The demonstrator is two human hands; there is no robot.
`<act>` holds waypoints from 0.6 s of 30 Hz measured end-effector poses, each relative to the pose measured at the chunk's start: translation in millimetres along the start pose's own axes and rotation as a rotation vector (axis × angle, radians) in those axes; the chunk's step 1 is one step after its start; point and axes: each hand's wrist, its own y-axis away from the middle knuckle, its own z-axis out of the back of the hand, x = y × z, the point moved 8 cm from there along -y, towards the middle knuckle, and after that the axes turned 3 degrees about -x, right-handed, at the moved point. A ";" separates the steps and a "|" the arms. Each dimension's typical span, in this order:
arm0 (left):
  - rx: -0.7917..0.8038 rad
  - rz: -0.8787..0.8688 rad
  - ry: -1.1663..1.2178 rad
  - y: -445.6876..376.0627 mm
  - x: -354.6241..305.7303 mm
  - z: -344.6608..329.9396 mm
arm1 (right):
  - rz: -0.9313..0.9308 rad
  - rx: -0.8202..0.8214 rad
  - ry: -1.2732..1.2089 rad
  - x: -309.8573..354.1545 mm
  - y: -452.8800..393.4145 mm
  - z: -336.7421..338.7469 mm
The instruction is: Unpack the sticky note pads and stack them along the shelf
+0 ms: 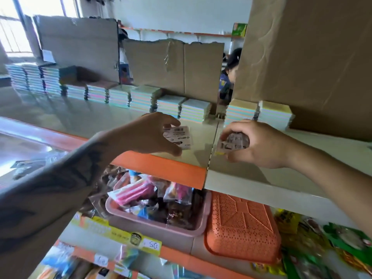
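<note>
A pad in each hand, just in front of the row.
My left hand [149, 135] pinches one pad [178, 137], label up; my right hand [251, 143] grips another pad [233, 142]; both hover over the shelf [100, 117], near the row [141, 97], ready for stacking.

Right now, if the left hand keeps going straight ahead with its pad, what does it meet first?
Probably the pad stacks at the back of the shelf. The left hand points there over bare shelf top, though depth is hard to judge.
</note>
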 end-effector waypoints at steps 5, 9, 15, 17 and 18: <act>0.041 -0.045 -0.017 -31.5 24.2 -1.2 | -0.010 0.048 -0.001 -5.2 -40.5 -11.2; 0.124 -0.082 -0.039 -55.0 36.6 -4.8 | 0.007 0.097 0.011 -1.4 -66.8 -20.5; 0.197 -0.128 0.010 -70.3 58.8 -12.3 | 0.054 0.149 0.027 6.7 -89.8 -43.2; 0.196 -0.153 0.045 -70.5 66.8 -15.0 | 0.055 0.163 0.022 4.7 -91.0 -49.3; 0.198 -0.174 0.058 -69.6 69.5 -15.5 | 0.052 0.176 0.027 3.4 -90.3 -50.7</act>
